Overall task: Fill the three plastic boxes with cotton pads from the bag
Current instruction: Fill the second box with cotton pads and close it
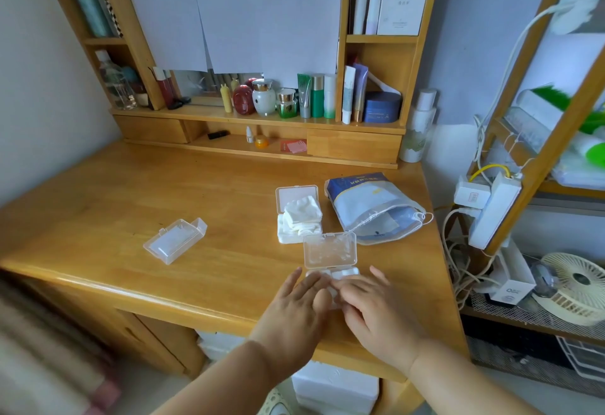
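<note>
Near box: a small clear plastic box sits at the near edge of the wooden desk, its hinged lid standing up on the far side; white cotton pads show in its tray, just past the fingers.
Left hand: the left hand lies flat over the left part of that tray, fingers straight and together, pressing down on the pads and gripping nothing.
Right hand: the right hand lies over the right part of the same tray, fingers stretched towards the left hand and nearly meeting it; whether its fingertips pinch a pad I cannot tell.
Middle box: a second clear box lies just beyond the near one, lid open away from me, heaped with loose white pads that spill over its rim.
Left box: a third clear plastic box lies well apart to the left, closed and turned at an angle.
Bag: the blue and clear drawstring bag lies flat, just right of the middle box, its mouth facing near and right.
Behind: a shelf of cosmetic jars and tubes runs along the far side of the desk.
</note>
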`<state>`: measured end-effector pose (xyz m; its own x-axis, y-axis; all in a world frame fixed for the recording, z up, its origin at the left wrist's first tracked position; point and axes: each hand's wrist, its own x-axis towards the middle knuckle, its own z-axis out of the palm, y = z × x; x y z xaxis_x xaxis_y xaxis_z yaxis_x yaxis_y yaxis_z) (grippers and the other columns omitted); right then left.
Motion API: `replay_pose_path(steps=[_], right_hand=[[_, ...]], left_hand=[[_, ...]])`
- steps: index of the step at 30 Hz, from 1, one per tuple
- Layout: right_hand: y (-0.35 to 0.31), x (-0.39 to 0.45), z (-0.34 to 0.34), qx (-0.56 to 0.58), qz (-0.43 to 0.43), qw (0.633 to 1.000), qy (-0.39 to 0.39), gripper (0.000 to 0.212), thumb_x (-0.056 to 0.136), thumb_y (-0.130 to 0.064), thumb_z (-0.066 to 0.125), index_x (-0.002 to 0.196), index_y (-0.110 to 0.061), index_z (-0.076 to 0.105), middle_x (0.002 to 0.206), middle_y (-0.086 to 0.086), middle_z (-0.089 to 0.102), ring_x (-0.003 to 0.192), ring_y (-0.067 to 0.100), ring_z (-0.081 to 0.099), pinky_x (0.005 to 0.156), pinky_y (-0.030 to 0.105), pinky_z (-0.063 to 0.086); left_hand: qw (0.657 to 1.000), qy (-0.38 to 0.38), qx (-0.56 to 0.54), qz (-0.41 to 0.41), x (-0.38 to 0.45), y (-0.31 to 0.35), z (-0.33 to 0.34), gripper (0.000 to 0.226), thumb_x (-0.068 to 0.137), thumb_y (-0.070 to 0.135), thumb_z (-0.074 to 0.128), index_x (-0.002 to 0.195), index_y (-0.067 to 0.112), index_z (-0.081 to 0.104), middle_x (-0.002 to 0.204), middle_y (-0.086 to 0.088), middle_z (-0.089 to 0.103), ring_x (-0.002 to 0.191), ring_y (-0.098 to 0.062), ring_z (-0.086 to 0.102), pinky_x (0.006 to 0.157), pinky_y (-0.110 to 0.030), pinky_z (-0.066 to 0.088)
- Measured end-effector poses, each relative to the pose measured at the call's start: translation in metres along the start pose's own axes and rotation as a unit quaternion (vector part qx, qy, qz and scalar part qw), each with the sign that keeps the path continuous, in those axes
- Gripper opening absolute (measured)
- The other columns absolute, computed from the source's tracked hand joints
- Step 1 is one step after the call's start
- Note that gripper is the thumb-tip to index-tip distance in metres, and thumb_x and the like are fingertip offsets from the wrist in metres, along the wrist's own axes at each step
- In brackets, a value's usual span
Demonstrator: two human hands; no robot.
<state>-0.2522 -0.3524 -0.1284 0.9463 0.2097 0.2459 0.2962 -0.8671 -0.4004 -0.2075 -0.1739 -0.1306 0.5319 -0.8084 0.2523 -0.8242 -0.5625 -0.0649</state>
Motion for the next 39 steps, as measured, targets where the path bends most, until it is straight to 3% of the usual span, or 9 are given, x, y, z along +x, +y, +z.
replay_pose_path(steps=[4,7,10,17,23,28,31,36,39], right_hand=[[-0.002,0.001,-0.003,0.099,0.035,0.994,0.042,0.012,0.087,-0.018,0.056,0.091,-0.021,0.066,0.109,-0.015,0.065,0.107,0.001,0.054,0.115,0.030,0.019],[-0.004,0.003,-0.008,0.151,0.058,0.980,0.112,0.015,0.084,-0.019,0.061,0.096,-0.022,0.069,0.108,-0.018,0.064,0.108,0.002,0.055,0.107,0.020,0.030],[-0.005,0.007,-0.015,0.180,0.070,0.967,0.165,0.013,0.083,-0.016,0.062,0.092,-0.021,0.070,0.098,-0.012,0.066,0.100,0.006,0.060,0.087,0.025,0.049],[-0.001,0.010,-0.013,0.173,0.099,0.964,0.177,0.019,0.082,-0.008,0.068,0.094,-0.022,0.071,0.094,-0.011,0.066,0.094,0.001,0.061,0.078,0.017,0.049],[-0.002,0.012,-0.011,0.185,0.113,0.960,0.179,0.021,0.081,-0.006,0.068,0.095,-0.021,0.071,0.095,-0.014,0.066,0.095,-0.002,0.059,0.079,0.012,0.047],[-0.008,0.025,-0.021,0.247,0.142,0.935,0.210,0.019,0.085,-0.010,0.065,0.094,-0.026,0.070,0.090,-0.017,0.070,0.078,0.003,0.063,0.060,0.012,0.044],[-0.013,0.036,-0.035,0.370,0.177,0.887,0.210,0.020,0.088,-0.014,0.060,0.095,-0.030,0.070,0.095,-0.019,0.071,0.091,0.000,0.064,0.074,0.015,0.050],[-0.025,0.051,-0.057,0.659,0.197,0.706,0.169,0.029,0.079,-0.041,0.058,0.093,-0.020,0.072,0.095,0.005,0.074,0.092,0.017,0.069,0.082,0.029,0.052],[-0.032,0.044,-0.058,0.666,0.205,0.694,0.180,0.020,0.091,-0.020,0.057,0.079,-0.017,0.073,0.081,0.009,0.071,0.077,0.017,0.069,0.066,0.024,0.053]], left_hand=[[0.992,-0.032,-0.114,-0.036,0.006,-0.014,-0.017,0.024,0.090,0.031,0.045,0.105,0.022,0.062,0.139,0.006,0.051,0.134,-0.007,0.038,0.119,-0.042,0.013],[0.967,0.119,-0.217,-0.064,0.015,-0.027,-0.035,0.018,0.090,0.028,0.052,0.092,0.019,0.067,0.117,0.002,0.064,0.110,-0.010,0.058,0.100,-0.032,0.042],[0.937,0.225,-0.230,-0.134,0.033,-0.053,-0.047,0.016,0.083,0.007,0.065,0.098,0.013,0.066,0.106,0.003,0.065,0.098,-0.012,0.062,0.084,-0.022,0.047],[0.996,0.023,-0.037,-0.083,0.079,-0.107,-0.037,0.048,0.075,0.010,0.072,0.122,0.017,0.062,0.126,0.000,0.062,0.121,-0.023,0.052,0.105,-0.033,0.033],[0.988,0.112,-0.068,-0.087,0.093,-0.116,-0.030,0.018,0.085,0.004,0.063,0.095,0.014,0.074,0.091,-0.001,0.074,0.089,-0.024,0.067,0.092,-0.031,0.043],[0.880,0.239,-0.277,-0.304,0.105,-0.112,-0.045,0.019,0.092,0.019,0.056,0.107,0.019,0.070,0.099,0.003,0.072,0.089,-0.011,0.065,0.066,-0.018,0.044],[0.813,0.293,-0.380,-0.329,0.107,-0.094,-0.064,0.018,0.092,0.021,0.057,0.104,0.029,0.067,0.089,0.016,0.069,0.083,0.001,0.062,0.064,-0.011,0.045],[0.943,0.295,-0.131,-0.075,0.077,-0.035,-0.074,0.015,0.085,0.016,0.061,0.094,0.022,0.072,0.085,0.009,0.072,0.072,-0.009,0.062,0.068,-0.026,0.044],[0.965,0.251,-0.076,-0.013,0.058,-0.004,-0.066,0.017,0.086,0.022,0.060,0.099,0.022,0.072,0.102,0.011,0.069,0.078,-0.017,0.063,0.071,-0.034,0.041]])
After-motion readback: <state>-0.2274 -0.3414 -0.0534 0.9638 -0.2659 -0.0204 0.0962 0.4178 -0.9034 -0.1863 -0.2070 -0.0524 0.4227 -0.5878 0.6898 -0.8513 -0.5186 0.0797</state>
